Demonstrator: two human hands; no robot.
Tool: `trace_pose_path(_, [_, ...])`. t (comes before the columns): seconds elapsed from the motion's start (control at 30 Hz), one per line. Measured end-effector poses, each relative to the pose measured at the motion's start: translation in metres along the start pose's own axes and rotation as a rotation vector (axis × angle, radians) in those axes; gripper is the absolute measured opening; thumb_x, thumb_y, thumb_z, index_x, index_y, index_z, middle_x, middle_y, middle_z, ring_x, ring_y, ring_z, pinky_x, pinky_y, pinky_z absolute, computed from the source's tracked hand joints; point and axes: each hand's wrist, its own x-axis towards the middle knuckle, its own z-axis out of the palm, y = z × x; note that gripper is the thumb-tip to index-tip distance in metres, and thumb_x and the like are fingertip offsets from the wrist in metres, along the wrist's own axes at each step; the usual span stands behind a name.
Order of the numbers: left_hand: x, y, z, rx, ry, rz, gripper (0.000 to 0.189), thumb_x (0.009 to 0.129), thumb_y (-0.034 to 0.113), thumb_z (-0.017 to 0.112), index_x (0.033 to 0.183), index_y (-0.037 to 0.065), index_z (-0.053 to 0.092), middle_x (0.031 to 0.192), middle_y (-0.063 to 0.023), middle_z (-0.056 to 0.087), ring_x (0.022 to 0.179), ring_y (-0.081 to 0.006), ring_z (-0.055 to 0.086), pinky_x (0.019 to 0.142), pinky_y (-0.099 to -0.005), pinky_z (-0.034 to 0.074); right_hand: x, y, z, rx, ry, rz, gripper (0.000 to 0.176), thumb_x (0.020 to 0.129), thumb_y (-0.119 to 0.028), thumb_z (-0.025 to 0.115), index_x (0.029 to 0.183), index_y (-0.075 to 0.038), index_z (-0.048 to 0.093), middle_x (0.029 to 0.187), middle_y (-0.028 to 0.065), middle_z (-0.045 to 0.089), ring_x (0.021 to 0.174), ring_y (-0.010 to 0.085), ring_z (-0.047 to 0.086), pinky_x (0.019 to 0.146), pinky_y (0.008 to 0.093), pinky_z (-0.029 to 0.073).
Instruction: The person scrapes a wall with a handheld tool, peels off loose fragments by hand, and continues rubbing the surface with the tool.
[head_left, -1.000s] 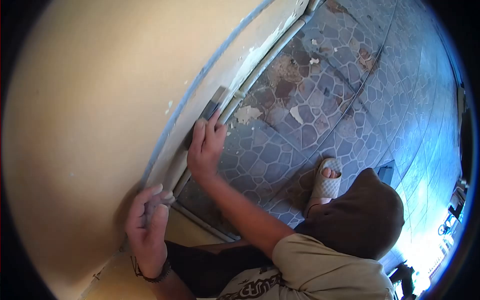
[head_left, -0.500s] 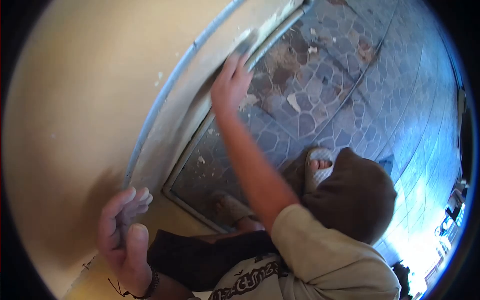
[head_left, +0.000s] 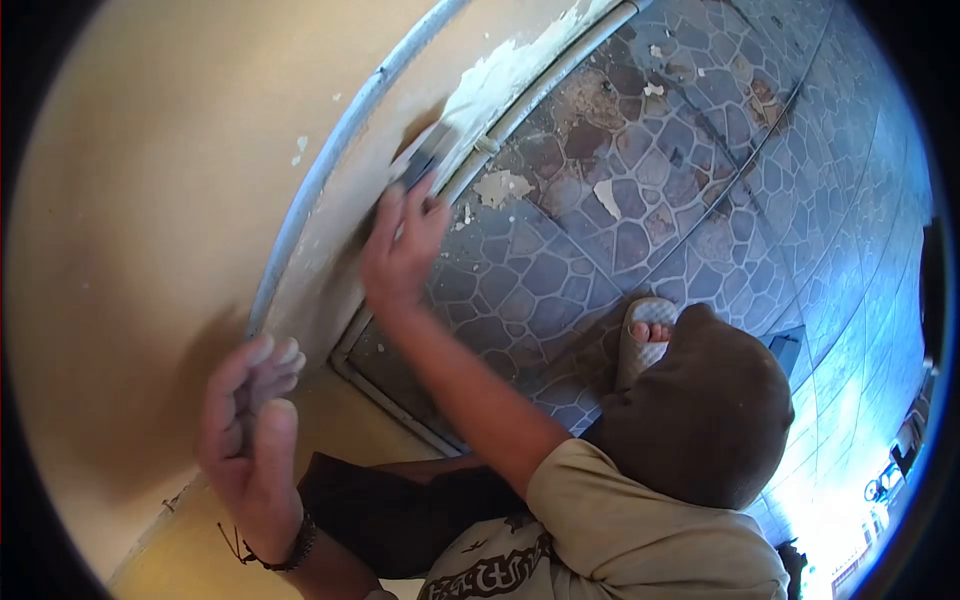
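My right hand is closed around a scraper, its outline partly smeared by motion. The blade is against the low strip of yellow wall, between a grey pipe above and a pale pipe at the floor. Beyond it runs a pale patch of bare wall where the paint has come off. My left hand is raised close to the wall at lower left, fingers loosely curved, thumb apart, with nothing in it. A dark bracelet circles that wrist.
The upper grey pipe curves along the wall. The lower pipe follows the floor edge and turns at a corner. Paint flakes lie on the stone-patterned floor. My sandalled foot and bent knee are to the right.
My right hand has moved down and left along the wall with the scraper, toward my body. More of the bare patch shows now. My left hand stays nearly in place.
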Motion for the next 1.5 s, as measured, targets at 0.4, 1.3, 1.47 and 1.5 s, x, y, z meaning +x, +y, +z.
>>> trace_pose_path(0.4, [-0.027, -0.013, -0.028, 0.043, 0.118, 0.005, 0.048, 0.085, 0.021, 0.059, 0.122, -0.010, 0.052, 0.109, -0.0221, 0.065, 0.103, -0.0273, 0.062, 0.092, -0.0372, 0.046, 0.058, 0.009, 0.000, -0.168, -0.024, 0.184, 0.050, 0.095, -0.013, 0.053, 0.132, 0.019, 0.039, 0.092, 0.0236, 0.048, 0.086, 0.0312, 0.048, 0.079, 0.0395, 0.041])
trace_pose_path(1.3, [-0.010, -0.015, 0.009, 0.239, 0.070, 0.020, 0.030, 0.084, 0.006, 0.067, 0.112, -0.003, 0.062, 0.102, -0.0130, 0.068, 0.095, -0.0178, 0.063, 0.087, -0.0306, 0.048, 0.044, -0.009, -0.003, -0.046, 0.026, -0.223, 0.041, 0.092, -0.013, 0.047, 0.126, 0.011, 0.049, 0.097, 0.0263, 0.049, 0.093, 0.0389, 0.046, 0.085, 0.0490, 0.038])
trace_pose_path(1.47, [-0.017, -0.034, 0.006, 0.267, 0.083, -0.036, 0.030, 0.085, 0.008, 0.068, 0.112, -0.001, 0.062, 0.101, -0.0127, 0.068, 0.093, -0.0168, 0.063, 0.083, -0.0300, 0.049, 0.073, -0.016, -0.008, -0.085, -0.007, -0.199, 0.034, 0.091, -0.016, 0.048, 0.115, 0.008, 0.053, 0.100, 0.0286, 0.053, 0.090, 0.0409, 0.049, 0.086, 0.0540, 0.036])
trace_pose_path(1.5, [-0.010, -0.034, 0.009, 0.286, 0.068, -0.007, 0.030, 0.085, 0.009, 0.068, 0.112, -0.001, 0.062, 0.101, -0.0125, 0.068, 0.093, -0.0167, 0.064, 0.083, -0.0299, 0.050, 0.022, -0.022, -0.009, 0.008, 0.078, -0.396, 0.030, 0.089, -0.014, 0.050, 0.110, 0.007, 0.056, 0.104, 0.0284, 0.055, 0.094, 0.0423, 0.051, 0.088, 0.0554, 0.036])
